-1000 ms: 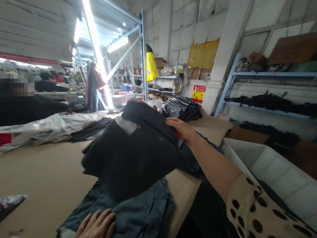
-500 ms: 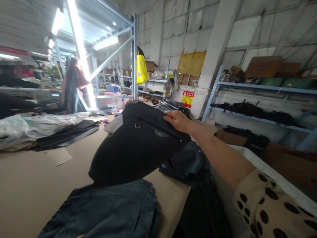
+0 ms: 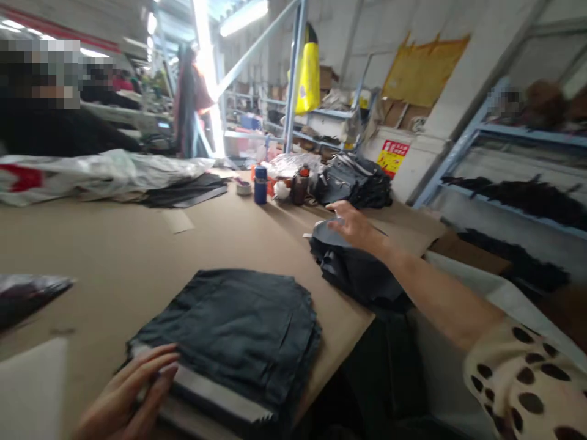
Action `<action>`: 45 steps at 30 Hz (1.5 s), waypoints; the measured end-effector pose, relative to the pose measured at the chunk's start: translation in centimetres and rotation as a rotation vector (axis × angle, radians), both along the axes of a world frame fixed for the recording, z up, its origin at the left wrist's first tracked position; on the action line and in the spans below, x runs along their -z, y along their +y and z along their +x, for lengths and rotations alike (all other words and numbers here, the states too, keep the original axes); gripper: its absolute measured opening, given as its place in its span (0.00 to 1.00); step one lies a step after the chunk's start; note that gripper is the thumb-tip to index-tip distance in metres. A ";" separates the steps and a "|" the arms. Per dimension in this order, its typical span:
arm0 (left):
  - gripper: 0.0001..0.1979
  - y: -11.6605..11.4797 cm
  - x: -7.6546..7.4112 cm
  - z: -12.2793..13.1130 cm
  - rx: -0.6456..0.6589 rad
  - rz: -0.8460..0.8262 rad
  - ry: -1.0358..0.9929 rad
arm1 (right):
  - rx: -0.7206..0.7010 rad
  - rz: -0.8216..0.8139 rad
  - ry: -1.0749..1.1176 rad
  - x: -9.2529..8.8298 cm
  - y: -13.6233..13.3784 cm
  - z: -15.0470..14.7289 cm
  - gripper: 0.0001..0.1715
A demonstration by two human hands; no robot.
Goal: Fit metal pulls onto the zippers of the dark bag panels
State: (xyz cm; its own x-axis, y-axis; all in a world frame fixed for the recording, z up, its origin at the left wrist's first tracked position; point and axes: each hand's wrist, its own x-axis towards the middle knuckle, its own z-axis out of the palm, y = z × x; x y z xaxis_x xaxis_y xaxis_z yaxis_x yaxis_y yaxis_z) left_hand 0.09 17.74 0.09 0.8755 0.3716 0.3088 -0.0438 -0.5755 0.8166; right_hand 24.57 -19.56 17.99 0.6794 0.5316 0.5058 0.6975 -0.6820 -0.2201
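My right hand (image 3: 355, 227) is stretched out over a stack of dark fabric pieces (image 3: 358, 269) at the table's right edge. Its thumb and fingers are apart, close above a grey patch on top of the pile. My left hand (image 3: 132, 391) is at the lower left, by the near edge of a second pile of dark fabric panels (image 3: 233, 327). The left fingers are nearly straight, against a pale grey strip (image 3: 215, 391) along that edge. Whatever is under the left palm is hidden.
A blue bottle (image 3: 260, 185), a brown bottle (image 3: 300, 185) and a tape roll (image 3: 243, 187) stand farther back on the table (image 3: 247, 238). Behind them lies a heap of dark goods (image 3: 353, 177). Plastic-wrapped material is at left, near a seated person; shelves (image 3: 518, 205) stand right.
The black bag piece with a metal ring has left my right hand, which is now lower, over the right stack. My left hand has come into view, and the camera has turned left and down.
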 end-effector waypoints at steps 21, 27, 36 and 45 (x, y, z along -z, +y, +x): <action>0.15 -3.7 -2.2 -6.8 -0.196 -0.588 0.248 | -0.361 -0.519 0.210 14.2 18.4 -20.8 0.22; 0.18 -4.4 -2.1 -7.2 -0.185 -0.700 0.276 | -0.358 -0.399 0.359 13.7 16.9 -18.8 0.15; 0.23 -8.0 -4.5 -4.7 -0.066 -1.192 0.360 | -0.257 0.438 1.087 14.5 16.6 -21.6 0.17; 0.19 -8.4 -8.0 -4.6 0.077 -1.188 0.398 | -0.351 0.401 1.065 11.3 13.7 -19.4 0.17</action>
State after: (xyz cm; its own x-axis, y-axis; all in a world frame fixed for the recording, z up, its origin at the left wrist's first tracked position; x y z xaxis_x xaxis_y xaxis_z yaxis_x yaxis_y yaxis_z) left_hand -4.48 9.29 8.04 0.8628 0.1823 -0.4716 0.3240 0.5168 0.7925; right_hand 5.20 -5.86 6.67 0.7074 0.7049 -0.0522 0.1691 -0.2405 -0.9558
